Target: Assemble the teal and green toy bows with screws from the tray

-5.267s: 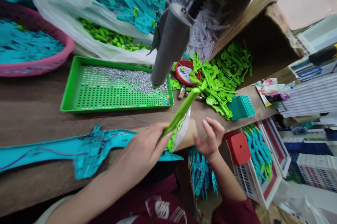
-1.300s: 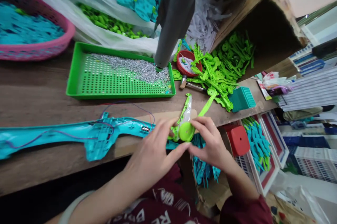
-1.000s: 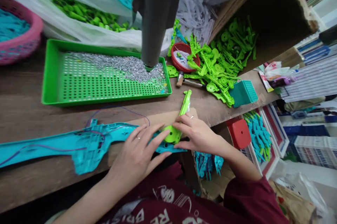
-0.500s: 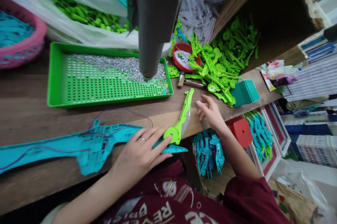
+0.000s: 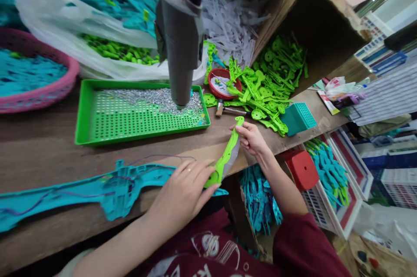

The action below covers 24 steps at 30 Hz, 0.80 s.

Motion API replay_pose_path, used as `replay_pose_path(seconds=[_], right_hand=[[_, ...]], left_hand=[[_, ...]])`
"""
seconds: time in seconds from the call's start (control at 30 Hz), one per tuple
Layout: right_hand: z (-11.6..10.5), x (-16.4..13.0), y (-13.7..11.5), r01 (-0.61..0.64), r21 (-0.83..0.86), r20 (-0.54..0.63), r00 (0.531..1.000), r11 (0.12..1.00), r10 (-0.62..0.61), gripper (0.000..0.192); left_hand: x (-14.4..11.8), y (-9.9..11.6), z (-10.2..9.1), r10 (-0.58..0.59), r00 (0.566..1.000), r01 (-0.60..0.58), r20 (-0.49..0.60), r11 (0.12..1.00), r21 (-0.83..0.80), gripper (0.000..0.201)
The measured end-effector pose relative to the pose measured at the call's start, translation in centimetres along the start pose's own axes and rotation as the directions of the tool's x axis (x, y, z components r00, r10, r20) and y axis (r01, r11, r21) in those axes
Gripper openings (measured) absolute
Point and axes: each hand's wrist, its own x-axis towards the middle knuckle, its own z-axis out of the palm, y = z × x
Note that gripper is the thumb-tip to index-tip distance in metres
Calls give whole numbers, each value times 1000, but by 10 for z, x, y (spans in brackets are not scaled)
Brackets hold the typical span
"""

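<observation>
Between my hands is a light-green plastic toy part [image 5: 229, 150] with a long arm, a round lower end and a translucent strip along its right edge. My left hand [image 5: 185, 186] is closed on the round end, above the right tip of a long blue plastic toy shell [image 5: 120, 190]. Thin purple wires run along that shell, which lies open side up at the bench's front edge. My right hand [image 5: 250, 138] pinches the upper end of the green part between thumb and fingers.
A grey hanging screwdriver [image 5: 180, 47] points down over a green tray [image 5: 97, 138] of screws. Behind the right hand lie a hammer [image 5: 233, 110], a red basket [image 5: 239, 84], a heap of green parts [image 5: 260, 90] and a teal block [image 5: 298, 118]. A pink basket [image 5: 70, 77] stands left.
My right hand has closed on the upper end of the green part, where before it was apart from it with fingers spread. My left hand has stayed at the round end. The camera view has shifted.
</observation>
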Motion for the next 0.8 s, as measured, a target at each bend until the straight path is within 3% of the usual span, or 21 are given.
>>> replay_pose_path(seconds=[0.1,0.2,0.37,0.47,0.57,0.7,0.8], right_hand=[[1,-2,0,33,-7,-22,999,999,-33,40],[1,-2,3,51,-9,-29,998,999,-51,37],[2,7,11,54,27,-20,998,998,-53,41],[4,14,14,109,54,-64,992,993,-106,45],[5,14,16,154,31,-104,983,988,-150,45],[4,-2,24,30,-34,66,997,999,-28,49],[-1,-14,32,-62,-96,174,982,993,78,50]], left_hand=[[33,1,-2,-177,956,193,233,980,-49,25],[54,-8,-2,-179,908,235,378,966,-108,23],[58,-11,0,-206,887,274,412,955,-115,22],[57,-7,-3,-217,861,295,459,949,-106,21],[58,-7,-5,-210,864,295,458,948,-122,21],[58,-11,1,-192,894,280,404,945,-169,18],[49,-8,2,-193,902,263,387,955,-137,15]])
